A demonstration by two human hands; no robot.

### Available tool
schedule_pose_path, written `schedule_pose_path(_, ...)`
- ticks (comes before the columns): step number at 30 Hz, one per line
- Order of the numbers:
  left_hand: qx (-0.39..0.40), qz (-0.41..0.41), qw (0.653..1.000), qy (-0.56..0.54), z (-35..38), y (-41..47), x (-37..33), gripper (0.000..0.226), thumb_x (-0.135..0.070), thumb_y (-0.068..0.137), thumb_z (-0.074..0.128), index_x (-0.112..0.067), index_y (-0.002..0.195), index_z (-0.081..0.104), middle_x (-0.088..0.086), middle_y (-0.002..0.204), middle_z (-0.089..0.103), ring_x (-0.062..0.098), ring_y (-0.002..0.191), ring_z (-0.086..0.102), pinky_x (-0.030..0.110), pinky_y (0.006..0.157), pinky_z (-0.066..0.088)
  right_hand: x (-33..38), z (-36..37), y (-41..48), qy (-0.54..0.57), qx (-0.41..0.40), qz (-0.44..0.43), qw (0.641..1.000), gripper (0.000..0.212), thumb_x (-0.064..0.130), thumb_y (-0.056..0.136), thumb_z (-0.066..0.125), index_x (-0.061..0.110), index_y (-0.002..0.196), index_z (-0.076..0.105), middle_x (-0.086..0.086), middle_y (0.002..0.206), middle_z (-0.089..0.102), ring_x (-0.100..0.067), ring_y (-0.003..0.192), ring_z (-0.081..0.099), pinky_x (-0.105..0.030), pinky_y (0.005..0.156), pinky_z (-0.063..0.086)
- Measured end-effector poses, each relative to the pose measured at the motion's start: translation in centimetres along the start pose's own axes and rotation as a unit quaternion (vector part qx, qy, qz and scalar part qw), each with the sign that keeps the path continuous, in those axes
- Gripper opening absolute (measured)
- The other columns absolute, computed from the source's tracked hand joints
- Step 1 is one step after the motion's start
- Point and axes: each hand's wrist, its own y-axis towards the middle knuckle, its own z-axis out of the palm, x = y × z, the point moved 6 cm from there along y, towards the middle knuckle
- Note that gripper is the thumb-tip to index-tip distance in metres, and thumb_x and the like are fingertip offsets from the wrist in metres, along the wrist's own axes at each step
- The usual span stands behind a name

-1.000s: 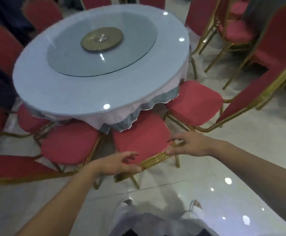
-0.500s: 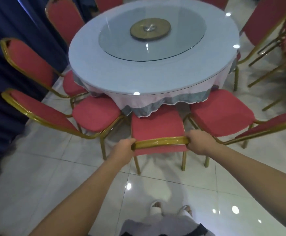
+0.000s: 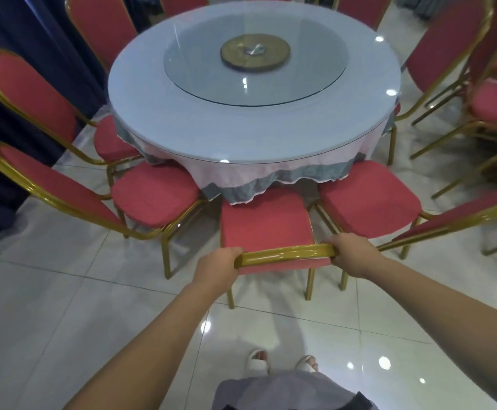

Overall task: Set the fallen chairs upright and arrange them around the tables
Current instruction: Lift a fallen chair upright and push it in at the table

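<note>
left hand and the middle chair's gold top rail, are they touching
Touching. The head view shows the left hand curled round the left end of the gold top rail.

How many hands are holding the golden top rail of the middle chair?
2. The left hand grips the left end of the top rail, and the right hand grips the right end. No other hand shows.

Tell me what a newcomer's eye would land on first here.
First, the round table at top centre, with a glass turntable on it and red chairs with gold frames tucked around its edge. Then, low in the middle, the left hand and right hand each grip an end of the gold top rail of the nearest chair, which stands upright with its seat front under the tablecloth.
</note>
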Motion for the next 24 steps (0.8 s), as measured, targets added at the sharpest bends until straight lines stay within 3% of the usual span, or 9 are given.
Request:
schedule_pose_path(2, 0.018, -0.007, 1.000, -0.012, 0.0, 0.4, 0.3, 0.014, -0.021, 0.093, 0.054, -0.029, 0.102, 0.060, -0.002, 0.088, 0.065, 0.023, 0.086, 0.064, 0.039, 0.079, 0.056, 0.0, 0.0, 0.2, 0.006, 0.004, 0.002, 1.000, 0.019, 0.011, 0.078, 0.054, 0.025, 0.086, 0.063, 0.005, 0.078, 0.064, -0.021, 0.078, 0.062, -0.041, 0.072, 0.055)
schedule_pose_path(4, 0.053, -0.018, 0.997, -0.052, 0.2, 0.6, 0.3, 0.015, -0.030, 0.090, 0.061, -0.031, 0.104, 0.060, -0.003, 0.093, 0.065, 0.022, 0.089, 0.063, 0.042, 0.083, 0.056, -0.2, -0.1, -0.1, 0.017, 0.005, -0.009, 1.000, 0.022, 0.021, 0.080, 0.059, 0.031, 0.098, 0.062, 0.008, 0.091, 0.065, -0.020, 0.092, 0.063, -0.040, 0.082, 0.051)
schedule_pose_path(7, 0.088, -0.031, 0.993, -0.076, -0.4, 0.7, -1.4, 0.077, -0.055, 0.072, 0.076, -0.037, 0.139, 0.044, -0.005, 0.128, 0.056, 0.021, 0.118, 0.053, 0.046, 0.100, 0.047, -1.4, -0.6, -1.2, 0.032, -0.005, -0.036, 0.999, 0.066, 0.058, 0.077, 0.065, 0.040, 0.137, 0.046, 0.012, 0.131, 0.054, -0.014, 0.123, 0.049, -0.048, 0.104, 0.034)
schedule_pose_path(9, 0.066, -0.011, 0.996, -0.064, -1.6, 0.8, -4.4, 0.101, -0.072, 0.063, 0.073, -0.041, 0.148, 0.029, -0.006, 0.146, 0.044, 0.023, 0.135, 0.039, 0.050, 0.111, 0.034, -3.2, -1.9, -2.2, 0.047, -0.031, -0.049, 0.997, 0.080, 0.075, 0.074, 0.058, 0.041, 0.144, 0.038, 0.015, 0.146, 0.043, -0.013, 0.135, 0.038, -0.051, 0.111, 0.026)
schedule_pose_path(15, 0.023, 0.091, 0.989, -0.111, -1.0, 3.1, -18.8, 0.099, -0.069, 0.068, 0.072, -0.044, 0.150, 0.023, -0.009, 0.156, 0.030, 0.015, 0.144, 0.024, 0.050, 0.118, 0.020, -13.8, -7.1, -5.9, 0.043, -0.118, -0.056, 0.991, 0.077, 0.076, 0.079, 0.053, 0.037, 0.144, 0.040, 0.010, 0.150, 0.041, -0.014, 0.140, 0.033, -0.048, 0.114, 0.025)
schedule_pose_path(19, 0.014, 0.124, 0.990, -0.070, 2.0, 6.3, -29.8, 0.098, -0.064, 0.072, 0.073, -0.035, 0.153, 0.025, -0.005, 0.158, 0.029, 0.016, 0.145, 0.023, 0.040, 0.119, 0.020, -23.5, -10.2, -8.7, 0.047, -0.138, -0.060, 0.987, 0.078, 0.073, 0.079, 0.056, 0.037, 0.146, 0.039, 0.009, 0.153, 0.036, -0.013, 0.143, 0.027, -0.048, 0.116, 0.023)
schedule_pose_path(24, 0.036, 0.130, 0.986, -0.096, 5.6, 9.6, -42.3, 0.098, -0.055, 0.074, 0.077, -0.033, 0.153, 0.024, -0.005, 0.156, 0.030, 0.016, 0.143, 0.027, 0.040, 0.117, 0.026, -36.2, -13.7, -11.7, 0.065, -0.149, -0.064, 0.985, 0.081, 0.073, 0.077, 0.054, 0.036, 0.147, 0.037, 0.005, 0.153, 0.036, -0.016, 0.142, 0.029, -0.052, 0.114, 0.027)
